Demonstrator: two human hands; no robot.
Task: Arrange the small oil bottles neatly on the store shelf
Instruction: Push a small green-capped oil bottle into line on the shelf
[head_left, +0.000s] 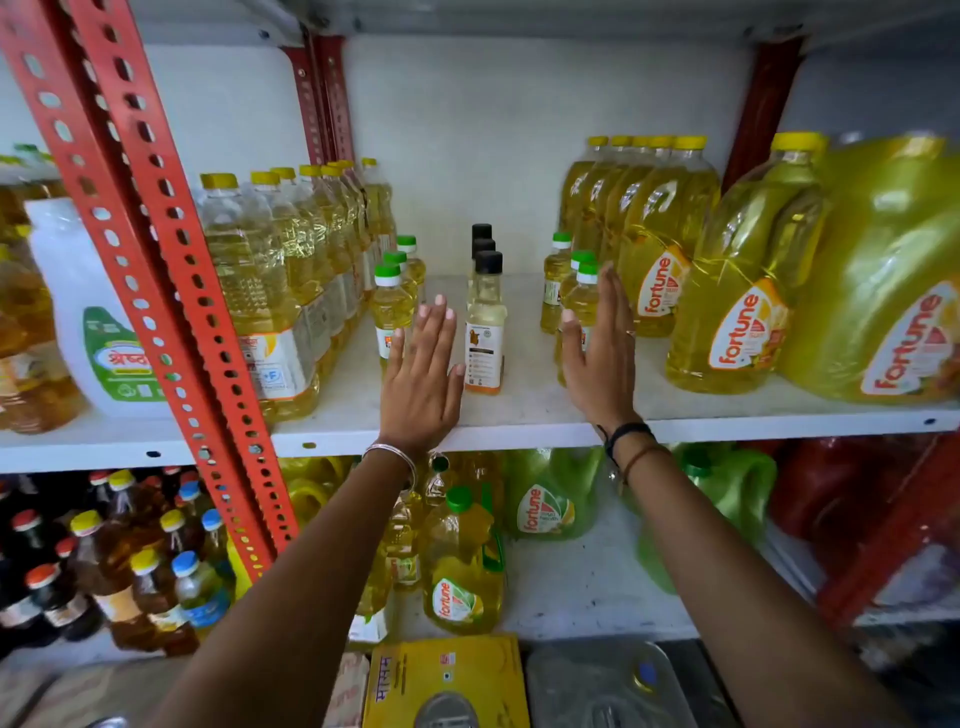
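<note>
**Q:** On the middle shelf (545, 415), what do the two hands show?

**A:** Both are flat and spread wide, gripping nothing. The left hand (422, 374) lies palm down on the shelf board, between the left green-cap row (390, 306) and the black-cap row (485, 322). The right hand (597, 358) stands on edge, its palm against the front bottle of the right green-cap row (576, 306).

**Q:** Why are they held so?

**A:** Probably as straightedges: a flat palm presses along a file of bottles and squares it without lifting any. The right hand appears to be nudging or steadying its row; whether the left touches a bottle cannot be told.

**Q:** Where are the small bottles?

**A:** In three files, three deep, running front to back at the shelf's centre, all upright. The green-cap files flank the black-cap file, with bare board between them. The front left green-cap bottle is partly hidden by the left fingers (434, 317).

**Q:** What do the containers hold?

**A:** Green-cap bottles hold yellow oil; black-cap bottles hold a paler, nearly clear oil. Tall bottles (270, 291) at left, with yellow caps, are full of pale yellow oil. Handled jugs (665, 244) at right, labelled "fortune", hold deeper yellow oil.

**Q:** How far along is the task?

**A:** Judged late: the files look straight, though gaps remain wide.
</note>
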